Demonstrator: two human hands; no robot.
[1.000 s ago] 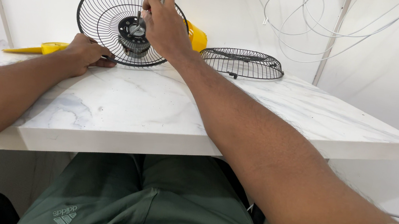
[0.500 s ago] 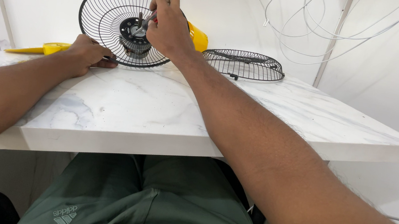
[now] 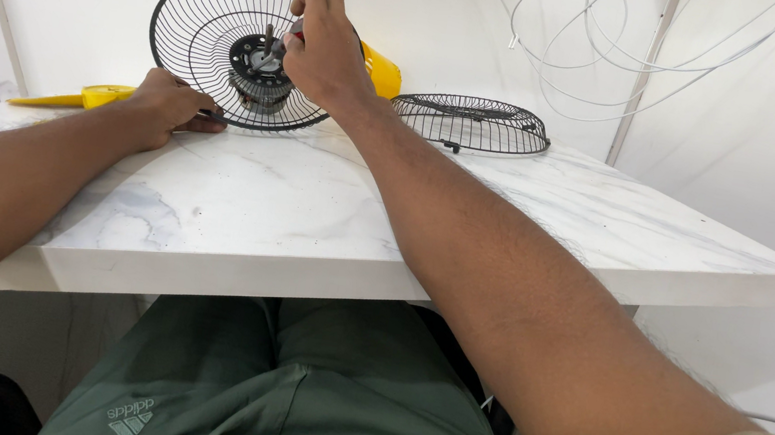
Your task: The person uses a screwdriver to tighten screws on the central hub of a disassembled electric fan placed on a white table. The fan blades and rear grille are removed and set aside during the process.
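Observation:
A black wire fan guard (image 3: 203, 20) stands upright on the white marble table (image 3: 308, 206), with the motor hub (image 3: 257, 68) at its centre and a yellow fan body (image 3: 380, 70) behind it. My right hand (image 3: 325, 47) is at the hub, fingers pinched on a small object with a hint of red; most of it is hidden. My left hand (image 3: 166, 106) rests on the table and grips the guard's lower rim.
A second black wire guard (image 3: 471, 123) lies flat at the back right of the table. A yellow blade-like part (image 3: 71, 95) lies at the back left. White cables (image 3: 633, 50) hang on the wall behind. My green-clad legs (image 3: 333, 392) are under the table's front edge.
My right hand has shifted slightly right and down at the hub. The left hand and the guard stay where they were.

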